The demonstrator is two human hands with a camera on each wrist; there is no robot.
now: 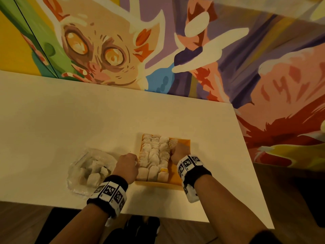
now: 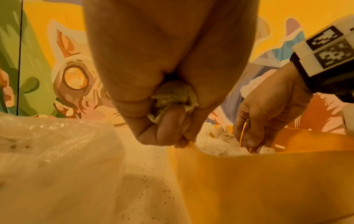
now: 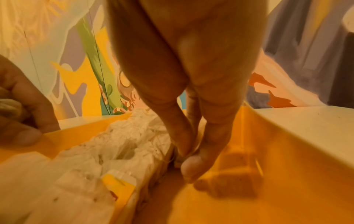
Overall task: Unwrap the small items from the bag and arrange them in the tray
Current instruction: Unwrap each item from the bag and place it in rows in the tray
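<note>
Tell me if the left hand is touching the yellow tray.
Touching: in the left wrist view, the left hand rests its curled fingertips on the yellow tray rim.

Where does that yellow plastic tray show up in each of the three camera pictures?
Head view: yellow plastic tray low centre, between both hands.
Left wrist view: tray fills lower right.
Right wrist view: tray spans the bottom.
Shared landmark: the white wrapped items inside it.

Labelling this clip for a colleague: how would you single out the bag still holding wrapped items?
On the white table, look left of the yellow tray, beside the left hand. The clear plastic bag lies there: crinkled, see-through, loosely heaped, unlike the tray's rows.
</note>
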